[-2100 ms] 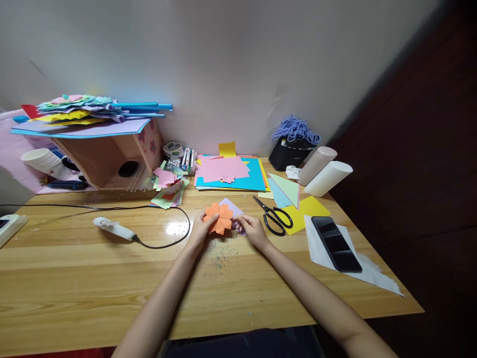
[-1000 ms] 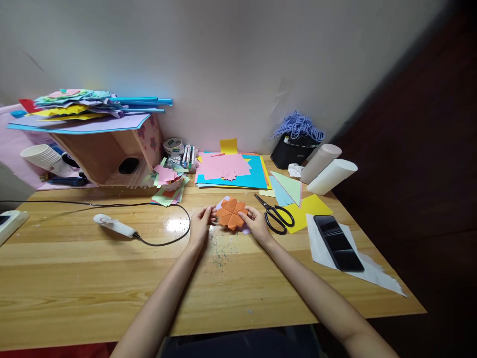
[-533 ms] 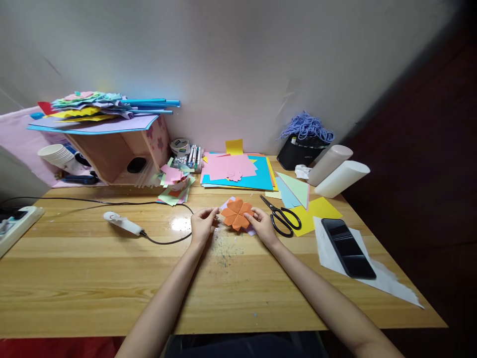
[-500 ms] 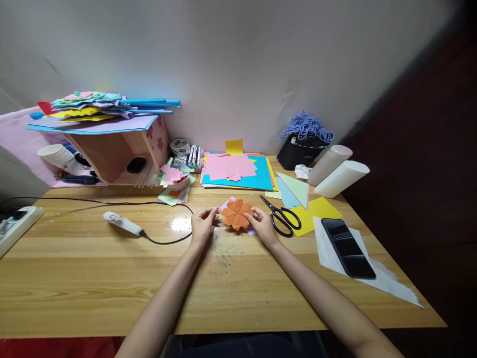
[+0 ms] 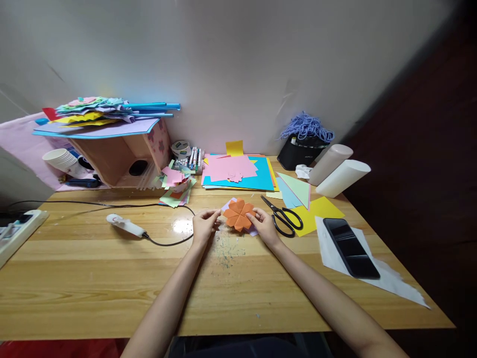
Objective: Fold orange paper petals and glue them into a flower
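An orange paper flower (image 5: 238, 215) with folded petals is held just above the table. My right hand (image 5: 265, 226) pinches its right edge, thumb on top. At the flower's left edge, my left hand (image 5: 204, 226) has thumb and fingertips pressed together; whether a petal or something small is between them cannot be made out. Beneath the flower lies a purple paper piece (image 5: 228, 204), mostly covered. Black-handled scissors (image 5: 283, 219) rest just right of my right hand, blades pointing away.
A phone (image 5: 351, 247) lies on white paper at right, near yellow paper (image 5: 324, 211). Coloured sheets (image 5: 238, 169) are stacked at the back. A white glue gun (image 5: 125, 225) with a black cord is left. A pink box (image 5: 115, 159) stands behind it.
The whole view has shifted slightly. Both hands keep nearly the same pose around the orange flower, and nothing else has visibly moved.
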Tool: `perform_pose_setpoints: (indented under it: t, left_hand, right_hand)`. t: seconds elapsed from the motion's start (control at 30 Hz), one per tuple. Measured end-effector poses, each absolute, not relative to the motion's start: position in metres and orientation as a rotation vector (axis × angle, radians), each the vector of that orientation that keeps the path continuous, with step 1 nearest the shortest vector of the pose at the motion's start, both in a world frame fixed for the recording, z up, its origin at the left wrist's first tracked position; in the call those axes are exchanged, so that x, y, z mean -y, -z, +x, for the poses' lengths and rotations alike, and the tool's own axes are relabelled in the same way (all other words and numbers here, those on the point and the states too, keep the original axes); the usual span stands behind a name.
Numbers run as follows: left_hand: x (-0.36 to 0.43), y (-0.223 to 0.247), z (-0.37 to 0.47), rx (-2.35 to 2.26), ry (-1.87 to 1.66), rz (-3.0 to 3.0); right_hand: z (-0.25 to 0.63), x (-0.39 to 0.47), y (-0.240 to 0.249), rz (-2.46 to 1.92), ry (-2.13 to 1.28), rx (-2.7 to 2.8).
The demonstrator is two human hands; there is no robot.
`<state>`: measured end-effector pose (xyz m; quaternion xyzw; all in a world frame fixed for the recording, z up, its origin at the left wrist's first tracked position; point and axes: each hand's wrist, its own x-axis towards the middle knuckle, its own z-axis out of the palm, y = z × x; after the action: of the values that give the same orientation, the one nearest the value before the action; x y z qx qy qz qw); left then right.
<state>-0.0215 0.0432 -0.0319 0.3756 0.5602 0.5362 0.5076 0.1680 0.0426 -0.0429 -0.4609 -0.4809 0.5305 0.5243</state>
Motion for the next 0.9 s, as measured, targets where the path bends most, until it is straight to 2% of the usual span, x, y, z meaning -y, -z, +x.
perform_pose_setpoints:
  t: [0.9]
  left_hand:
    - [-0.0456,0.0340,-0.0241,-1.305,-1.248,0.937]
  right_hand:
    - [0.1689,-0.0439,0.0442,-1.121,-1.261,1.152]
